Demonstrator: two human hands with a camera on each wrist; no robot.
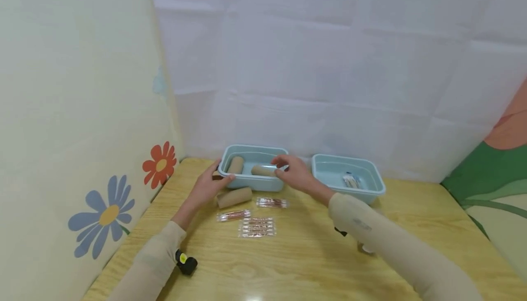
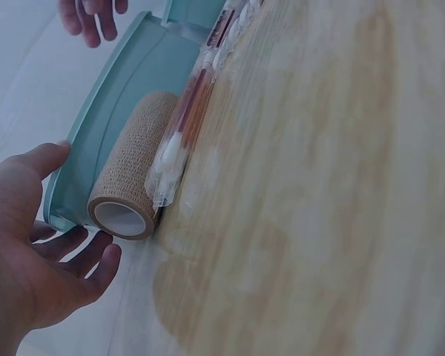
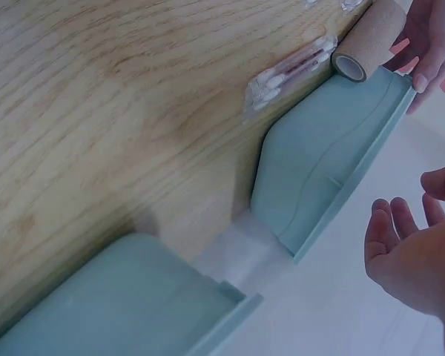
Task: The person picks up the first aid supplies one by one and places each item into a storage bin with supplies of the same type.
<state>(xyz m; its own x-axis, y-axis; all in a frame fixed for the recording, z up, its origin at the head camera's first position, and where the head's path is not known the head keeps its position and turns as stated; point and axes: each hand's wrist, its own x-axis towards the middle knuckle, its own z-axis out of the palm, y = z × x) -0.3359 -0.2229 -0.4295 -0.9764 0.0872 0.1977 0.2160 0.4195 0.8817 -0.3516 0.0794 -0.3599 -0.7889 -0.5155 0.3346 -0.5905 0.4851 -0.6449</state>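
Observation:
My left hand (image 1: 207, 185) grips the left corner of a light-blue plastic bin (image 1: 257, 184), thumb at the rim and fingers by the end wall. Two tan elastic bandage rolls lie inside, one at the left (image 1: 236, 165) and another (image 1: 262, 171) by my right fingertips. Over the bin's right end hovers my right hand (image 1: 296, 173), fingers loosely bent; the right wrist view shows nothing between them. A third bandage roll (image 2: 137, 163) lies on the table against the bin's front, near my left fingers. Several clear packs of brown-stemmed cotton swabs (image 1: 257, 227) lie before it.
A second light-blue bin (image 1: 372, 192) stands to the right, with small white-and-blue packets (image 1: 352, 180) inside. Behind both bins hangs a white sheet (image 1: 288, 72). A painted wall borders the wooden table (image 1: 296, 264) on the left. A small pale object (image 1: 366, 248) is partly hidden by my right sleeve.

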